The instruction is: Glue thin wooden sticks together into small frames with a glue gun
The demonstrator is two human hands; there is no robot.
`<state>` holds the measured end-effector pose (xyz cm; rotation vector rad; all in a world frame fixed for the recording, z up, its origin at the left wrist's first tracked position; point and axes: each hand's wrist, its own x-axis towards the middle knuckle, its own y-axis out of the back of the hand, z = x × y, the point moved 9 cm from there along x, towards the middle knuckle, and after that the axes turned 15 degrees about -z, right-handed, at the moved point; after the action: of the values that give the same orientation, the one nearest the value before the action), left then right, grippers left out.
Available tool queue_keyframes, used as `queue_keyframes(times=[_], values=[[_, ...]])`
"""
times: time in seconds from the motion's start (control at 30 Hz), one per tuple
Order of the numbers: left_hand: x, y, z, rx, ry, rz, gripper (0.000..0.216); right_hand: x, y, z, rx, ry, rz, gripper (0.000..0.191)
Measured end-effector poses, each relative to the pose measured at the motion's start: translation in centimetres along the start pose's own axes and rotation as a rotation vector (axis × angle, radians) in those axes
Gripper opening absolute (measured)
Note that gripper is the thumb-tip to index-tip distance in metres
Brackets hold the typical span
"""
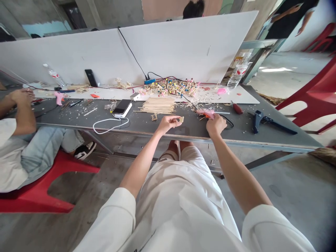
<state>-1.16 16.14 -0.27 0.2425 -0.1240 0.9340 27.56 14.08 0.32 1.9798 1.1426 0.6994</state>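
Between the fingertips of my left hand (pixel 169 125) is a small piece made of pale wooden sticks (pixel 181 119), held just above the table's front edge. My right hand (pixel 216 125) is closed round a pink glue gun (pixel 206 113), whose nozzle points left over the table. A row of thin wooden sticks (pixel 157 105) lies behind my left hand. Left of that hand stands a small stick frame (pixel 154 116). Farther back is a heap of short sticks with coloured ends (pixel 173 86).
Left of the sticks lie a phone (pixel 122 107) and a white cable (pixel 110 130). On the right are a dark red bulb-shaped tool (pixel 237 108), a blue clamp (pixel 258 121) and a plastic bottle (pixel 238 73). A co-worker (pixel 15 150) sits at the left on a red chair (pixel 60 171).
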Motion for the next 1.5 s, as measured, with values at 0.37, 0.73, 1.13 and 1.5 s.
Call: queue_keyframes(times=[0.37,0.73,1.13,1.5], values=[[0.3,0.4,-0.4,-0.03,-0.032,0.004,0.06,0.2,-0.1,0.4,0.043,0.063,0.071,0.042],[-0.4,0.9,0.2,-0.094,-0.038,0.108,0.057,-5.4,-4.5,-9.5,0.014,0.766,-0.256,0.028],[-1.0,1.5,0.5,-0.07,-0.041,0.201,0.057,-5.3,-6.9,-9.5,-0.222,0.312,-0.345,0.027],[-0.8,1.1,0.7,-0.064,-0.029,0.144,0.057,-3.0,-5.9,-6.1,0.451,0.561,-0.799,0.048]])
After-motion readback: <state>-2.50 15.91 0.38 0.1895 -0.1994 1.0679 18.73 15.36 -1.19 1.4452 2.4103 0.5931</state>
